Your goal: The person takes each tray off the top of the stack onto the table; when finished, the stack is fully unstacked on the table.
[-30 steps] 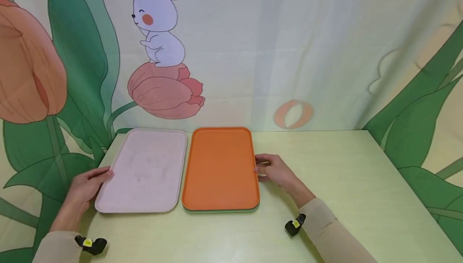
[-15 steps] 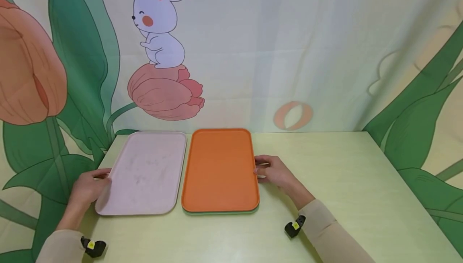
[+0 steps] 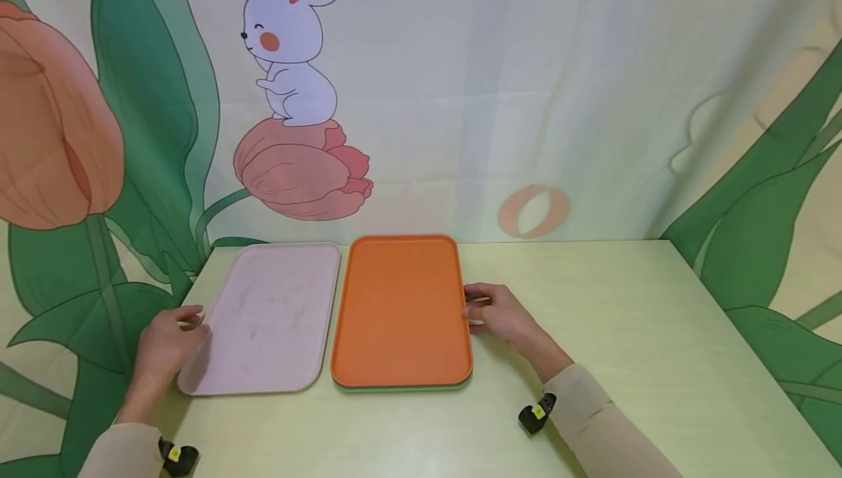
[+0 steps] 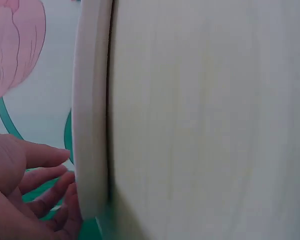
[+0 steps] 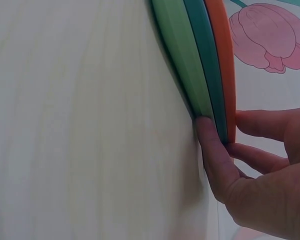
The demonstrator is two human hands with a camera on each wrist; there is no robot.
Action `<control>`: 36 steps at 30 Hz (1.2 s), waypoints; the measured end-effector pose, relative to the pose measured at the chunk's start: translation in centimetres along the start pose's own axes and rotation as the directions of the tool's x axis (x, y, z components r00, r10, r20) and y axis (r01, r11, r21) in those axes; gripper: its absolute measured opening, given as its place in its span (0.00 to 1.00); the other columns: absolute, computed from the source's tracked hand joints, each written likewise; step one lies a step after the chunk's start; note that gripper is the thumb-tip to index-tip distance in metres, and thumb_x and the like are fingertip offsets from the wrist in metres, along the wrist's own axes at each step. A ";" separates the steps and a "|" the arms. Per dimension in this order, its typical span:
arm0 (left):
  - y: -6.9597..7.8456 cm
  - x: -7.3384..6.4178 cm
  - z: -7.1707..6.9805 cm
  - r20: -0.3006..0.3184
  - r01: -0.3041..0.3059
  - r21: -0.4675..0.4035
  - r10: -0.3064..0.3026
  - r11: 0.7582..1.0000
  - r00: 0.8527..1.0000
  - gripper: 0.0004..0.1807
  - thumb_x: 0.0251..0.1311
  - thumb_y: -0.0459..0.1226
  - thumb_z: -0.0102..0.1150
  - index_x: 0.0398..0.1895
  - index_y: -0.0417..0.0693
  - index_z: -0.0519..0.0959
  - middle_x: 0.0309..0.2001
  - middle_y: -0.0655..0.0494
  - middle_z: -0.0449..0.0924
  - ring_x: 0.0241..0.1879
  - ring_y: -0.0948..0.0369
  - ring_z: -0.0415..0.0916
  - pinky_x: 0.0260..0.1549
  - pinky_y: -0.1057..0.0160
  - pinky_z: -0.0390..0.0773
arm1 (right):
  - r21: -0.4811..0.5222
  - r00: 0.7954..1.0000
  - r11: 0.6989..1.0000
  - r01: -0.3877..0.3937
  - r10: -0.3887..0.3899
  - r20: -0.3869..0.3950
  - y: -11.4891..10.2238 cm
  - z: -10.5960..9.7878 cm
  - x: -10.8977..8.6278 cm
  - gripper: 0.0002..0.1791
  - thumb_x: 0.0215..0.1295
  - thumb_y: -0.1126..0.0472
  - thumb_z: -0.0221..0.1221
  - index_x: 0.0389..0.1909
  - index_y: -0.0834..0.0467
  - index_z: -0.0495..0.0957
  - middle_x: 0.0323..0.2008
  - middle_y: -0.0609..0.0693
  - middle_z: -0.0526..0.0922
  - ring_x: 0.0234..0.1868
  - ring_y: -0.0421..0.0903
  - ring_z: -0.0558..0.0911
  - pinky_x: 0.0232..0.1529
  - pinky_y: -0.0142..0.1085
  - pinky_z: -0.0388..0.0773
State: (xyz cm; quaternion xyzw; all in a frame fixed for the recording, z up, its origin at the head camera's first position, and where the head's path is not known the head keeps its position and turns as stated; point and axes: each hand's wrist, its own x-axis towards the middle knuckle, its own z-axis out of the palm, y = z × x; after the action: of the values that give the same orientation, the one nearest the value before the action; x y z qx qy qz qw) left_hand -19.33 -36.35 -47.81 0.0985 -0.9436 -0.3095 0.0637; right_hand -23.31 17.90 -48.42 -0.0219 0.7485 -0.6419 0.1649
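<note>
A pale pink tray (image 3: pixel 283 317) lies on the left of the table, smudged on its flat face. My left hand (image 3: pixel 167 343) is beside its left edge, fingers loosely bent; in the left wrist view the thumb (image 4: pixel 50 155) stands off the rim and the other fingers are close by the edge. To the right lies an orange tray (image 3: pixel 403 310), topmost in a stack. Beneath it the right wrist view shows a teal tray (image 5: pixel 204 47) and a light green tray (image 5: pixel 180 55). My right hand (image 3: pixel 503 313) holds the stack's right edge, its fingers spanning the layered rims.
The pale green table (image 3: pixel 612 302) extends to the right of the stack and in front of both trays. A fabric backdrop (image 3: pixel 427 98) with a rabbit and tulips rises along the table's back edge. A narrow gap separates the pink tray from the stack.
My left hand has shifted slightly right and its thumb has come away from the pink tray's rim. The right hand and the stack keep their place; the view has tilted a little.
</note>
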 end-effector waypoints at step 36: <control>13.4 -0.3 10.8 0.222 -0.093 -0.308 0.166 0.947 0.961 0.24 0.74 0.36 0.61 0.67 0.31 0.76 0.53 0.39 0.79 0.50 0.47 0.85 0.36 0.60 0.87 | -0.009 0.985 1.000 0.004 -0.006 -0.172 -0.7 2.8 1.2 0.26 0.66 0.75 0.55 0.66 0.69 0.78 0.56 0.64 0.80 0.43 0.50 0.83 0.39 0.41 0.88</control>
State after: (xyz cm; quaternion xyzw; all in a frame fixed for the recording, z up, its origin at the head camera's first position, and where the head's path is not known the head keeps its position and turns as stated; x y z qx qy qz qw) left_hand -23.01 -19.50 -48.49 -0.0136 -0.8919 -0.4517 -0.0188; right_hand -23.79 14.85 -48.35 0.0311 0.7627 -0.6385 0.0977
